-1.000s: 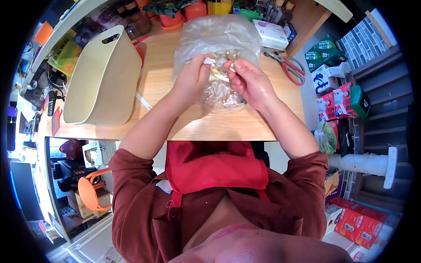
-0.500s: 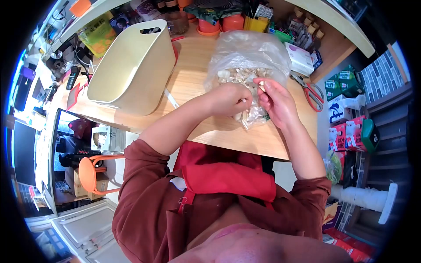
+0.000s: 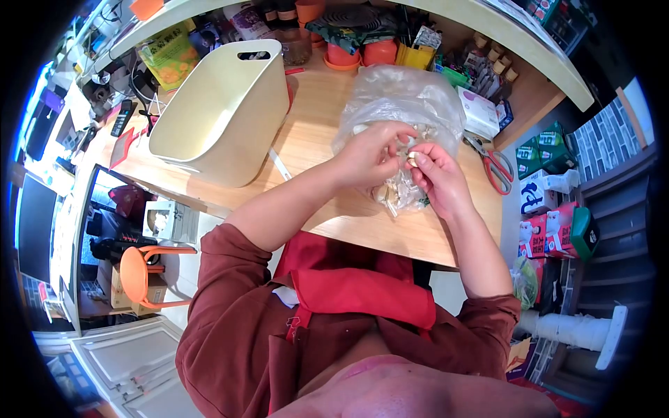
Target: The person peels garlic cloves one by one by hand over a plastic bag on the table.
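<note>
A clear plastic bag (image 3: 401,90) lies on the wooden table, its mouth toward me, with papery garlic cloves and skins (image 3: 394,193) in and in front of it. My right hand (image 3: 440,180) pinches a small pale garlic clove (image 3: 412,159) between thumb and fingertips, over the bag's mouth. Close by on its left is my left hand (image 3: 375,155), thumb and fingers curved but apart, with nothing visible between them. It covers part of the garlic pile.
A cream bin (image 3: 240,132) stands on the table (image 3: 313,125) at left, beside a white strip (image 3: 279,164). Red-handled scissors (image 3: 497,171) lie near the right edge. Behind are a white box (image 3: 478,113) and orange pots (image 3: 380,53). An orange chair (image 3: 134,276) is at lower left.
My left hand has risen slightly and opened from a closed curl. My right hand has come a little down with the clove still pinched. The view has shifted slightly.
</note>
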Demonstrator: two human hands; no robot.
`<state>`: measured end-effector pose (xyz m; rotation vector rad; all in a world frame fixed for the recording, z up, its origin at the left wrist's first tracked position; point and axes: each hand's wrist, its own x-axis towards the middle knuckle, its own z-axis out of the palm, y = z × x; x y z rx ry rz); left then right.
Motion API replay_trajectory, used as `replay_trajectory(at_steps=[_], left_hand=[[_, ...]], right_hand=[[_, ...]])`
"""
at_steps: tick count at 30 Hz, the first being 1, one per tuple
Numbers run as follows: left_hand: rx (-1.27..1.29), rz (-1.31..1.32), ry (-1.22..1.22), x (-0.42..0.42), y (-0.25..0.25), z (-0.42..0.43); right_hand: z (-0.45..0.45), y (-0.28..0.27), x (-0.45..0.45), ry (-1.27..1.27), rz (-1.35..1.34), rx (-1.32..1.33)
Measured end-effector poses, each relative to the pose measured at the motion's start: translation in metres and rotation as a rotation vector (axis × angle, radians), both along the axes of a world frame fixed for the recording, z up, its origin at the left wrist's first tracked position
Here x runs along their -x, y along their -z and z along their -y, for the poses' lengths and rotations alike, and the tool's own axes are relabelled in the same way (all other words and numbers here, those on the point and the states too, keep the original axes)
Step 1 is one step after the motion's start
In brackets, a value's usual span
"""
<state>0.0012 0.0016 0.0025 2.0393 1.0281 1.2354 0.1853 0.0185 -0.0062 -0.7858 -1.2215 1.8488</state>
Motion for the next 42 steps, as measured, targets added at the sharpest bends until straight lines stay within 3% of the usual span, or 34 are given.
replay_trajectory(at_steps=[7, 10, 19, 22, 28, 31, 34, 37, 40, 42], left_hand=[[-0.430, -0.139, -0.055, 0.001, 0.008, -0.011], [-0.133, -0.120, -0.018, 0.003, 0.002, -0.004], [-0.235, -0.119, 0.064, 0.002, 0.006, -0.006], [-0.046, -0.098, 0.079, 0.004, 0.001, -0.002], [0.053, 0.049, 0.038, 0.001, 0.009, -0.005], [0.347, 0.172, 0.045, 0.001, 0.004, -0.004], [0.480, 0.237, 0.077, 0.002, 0.007, -0.006], [0.126, 0.047, 0.064, -0.001, 0.012, -0.008], [0.103, -0.045, -0.057, -0.004, 0.006, -0.002], [0.075, 0.034, -0.053, -0.006, 0.022, -0.009]], right_hand=[[0.000, 0.001, 0.001, -0.010, 0.023, -0.086], [0.000, 0.001, -0.001, -0.048, 0.056, -0.091], [0.005, -0.002, 0.002, -0.023, 0.071, -0.081], [0.005, -0.002, 0.002, -0.051, 0.083, -0.068], [0.002, 0.002, 0.002, -0.042, 0.062, -0.197], [0.002, -0.001, 0.000, -0.010, 0.052, -0.176], [0.000, -0.001, -0.004, -0.020, 0.056, -0.141], [0.003, -0.003, -0.002, -0.019, 0.028, -0.123], [0.005, -0.004, 0.000, 0.000, 0.038, -0.130], [0.002, 0.001, 0.003, 0.000, 0.046, -0.146]])
